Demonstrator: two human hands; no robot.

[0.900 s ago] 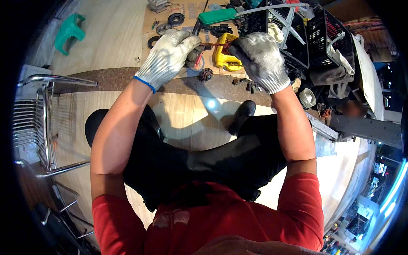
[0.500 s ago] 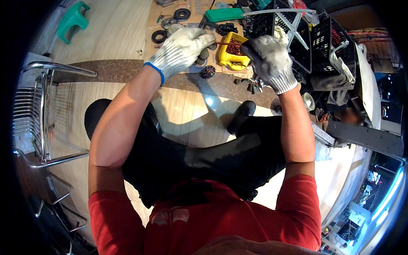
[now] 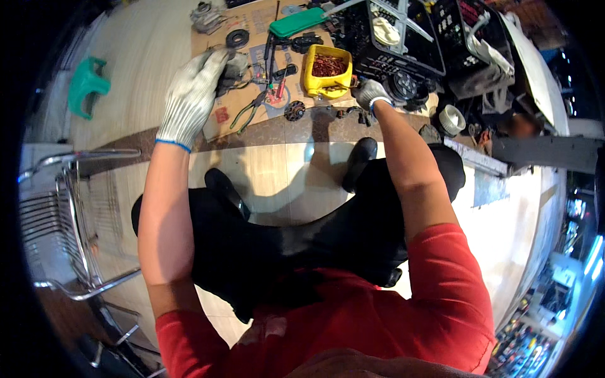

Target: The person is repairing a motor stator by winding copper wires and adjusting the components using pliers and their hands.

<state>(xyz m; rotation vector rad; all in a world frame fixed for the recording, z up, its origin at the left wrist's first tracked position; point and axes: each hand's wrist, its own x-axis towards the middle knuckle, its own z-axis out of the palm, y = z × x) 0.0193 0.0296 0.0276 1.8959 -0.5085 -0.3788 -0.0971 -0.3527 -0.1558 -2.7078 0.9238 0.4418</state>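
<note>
My left hand, in a white knit glove with a blue cuff, is at the left of a cardboard sheet. Its fingers are curled against a grey metal part, partly hidden behind the glove. To the right, my gloved right hand is closed beside a yellow cut-open container filled with thin copper-coloured pieces. A thin dark piece shows near its fingertips; its kind is unclear. Between the hands lie green-handled pliers, a red-handled tool and a round slotted part.
Behind are a green case, a black ring and a grey metal housing. Black crates stand at the right, near a white round part. A green stool and a chrome-framed chair are at the left.
My hands have moved apart. The left has gone left, away from the copper-coloured piece, to the grey part; the right has drawn down and slightly left beside the yellow container.
</note>
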